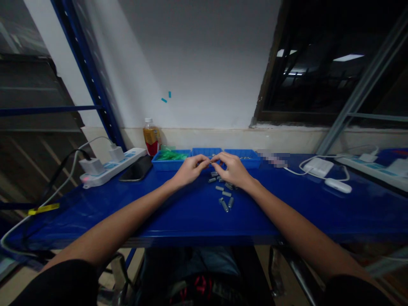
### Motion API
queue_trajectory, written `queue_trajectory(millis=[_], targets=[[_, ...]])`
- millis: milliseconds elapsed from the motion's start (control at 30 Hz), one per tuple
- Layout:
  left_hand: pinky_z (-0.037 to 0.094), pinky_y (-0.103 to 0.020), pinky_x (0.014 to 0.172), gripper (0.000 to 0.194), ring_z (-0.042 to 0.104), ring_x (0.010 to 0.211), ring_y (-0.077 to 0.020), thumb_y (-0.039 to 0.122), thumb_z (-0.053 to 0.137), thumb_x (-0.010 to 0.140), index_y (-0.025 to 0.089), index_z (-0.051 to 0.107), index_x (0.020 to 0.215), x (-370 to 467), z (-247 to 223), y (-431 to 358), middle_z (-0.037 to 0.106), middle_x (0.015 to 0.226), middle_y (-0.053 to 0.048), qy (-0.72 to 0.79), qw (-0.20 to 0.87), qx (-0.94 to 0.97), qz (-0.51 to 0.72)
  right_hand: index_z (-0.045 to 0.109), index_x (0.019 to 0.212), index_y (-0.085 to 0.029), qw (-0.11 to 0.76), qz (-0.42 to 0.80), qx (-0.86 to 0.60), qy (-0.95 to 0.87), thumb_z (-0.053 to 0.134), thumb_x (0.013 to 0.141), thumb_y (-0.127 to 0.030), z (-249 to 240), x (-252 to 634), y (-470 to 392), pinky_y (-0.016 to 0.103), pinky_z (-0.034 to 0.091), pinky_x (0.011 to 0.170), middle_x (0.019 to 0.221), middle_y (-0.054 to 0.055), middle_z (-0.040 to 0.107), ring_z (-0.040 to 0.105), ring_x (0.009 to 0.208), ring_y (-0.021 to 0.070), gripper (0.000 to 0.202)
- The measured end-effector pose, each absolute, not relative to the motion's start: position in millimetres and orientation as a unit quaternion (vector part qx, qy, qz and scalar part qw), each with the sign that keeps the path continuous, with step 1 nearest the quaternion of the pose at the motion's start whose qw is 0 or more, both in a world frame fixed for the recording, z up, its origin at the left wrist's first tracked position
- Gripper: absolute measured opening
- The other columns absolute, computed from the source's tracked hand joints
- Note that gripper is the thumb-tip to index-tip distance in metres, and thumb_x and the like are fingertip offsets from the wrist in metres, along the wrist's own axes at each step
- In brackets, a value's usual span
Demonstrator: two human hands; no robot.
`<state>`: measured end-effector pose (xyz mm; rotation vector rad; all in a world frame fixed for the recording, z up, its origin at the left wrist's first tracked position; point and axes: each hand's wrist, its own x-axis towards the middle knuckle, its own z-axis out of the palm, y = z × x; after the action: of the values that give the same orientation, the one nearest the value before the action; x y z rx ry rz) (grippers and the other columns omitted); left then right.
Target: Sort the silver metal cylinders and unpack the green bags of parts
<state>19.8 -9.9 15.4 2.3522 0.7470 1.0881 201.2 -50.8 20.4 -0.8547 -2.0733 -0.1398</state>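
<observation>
My left hand (191,167) and my right hand (232,167) meet fingertip to fingertip above the middle of the blue table. Both are closed in a pinch. Whatever sits between the fingertips is too small to make out. Below and beside my right hand lie several small grey metal cylinders (225,205), scattered on the tabletop. Behind the hands stand three blue trays in a row. The left tray (171,165) holds green pieces, and the right tray (253,163) has small shiny parts in it. My hands partly cover the middle tray (206,151).
A bottle (151,137) stands at the back left, near a dark phone (136,169) and a power strip (114,166) with plugs. White chargers (318,167) and a white oval device (338,185) lie on the right with cables. The wall borders the table's back edge.
</observation>
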Motion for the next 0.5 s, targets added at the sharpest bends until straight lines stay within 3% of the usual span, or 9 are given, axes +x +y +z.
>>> queue_trajectory(millis=[500], targets=[[0.043,-0.025,0.068,0.032,0.058,0.07,-0.0152,0.029,0.035,0.093,0.015,0.06,0.08,21.4,10.2,-14.9,0.065,0.075,-0.004,0.298,0.084,0.883,0.354,0.066,0.092,-0.019,0.422,-0.065,-0.344,-0.837,0.055,0.085,-0.017,14.2,199.0,-48.5,0.028,0.047,0.073,0.084,0.004,0.067,0.061,0.078,0.0165,0.013]])
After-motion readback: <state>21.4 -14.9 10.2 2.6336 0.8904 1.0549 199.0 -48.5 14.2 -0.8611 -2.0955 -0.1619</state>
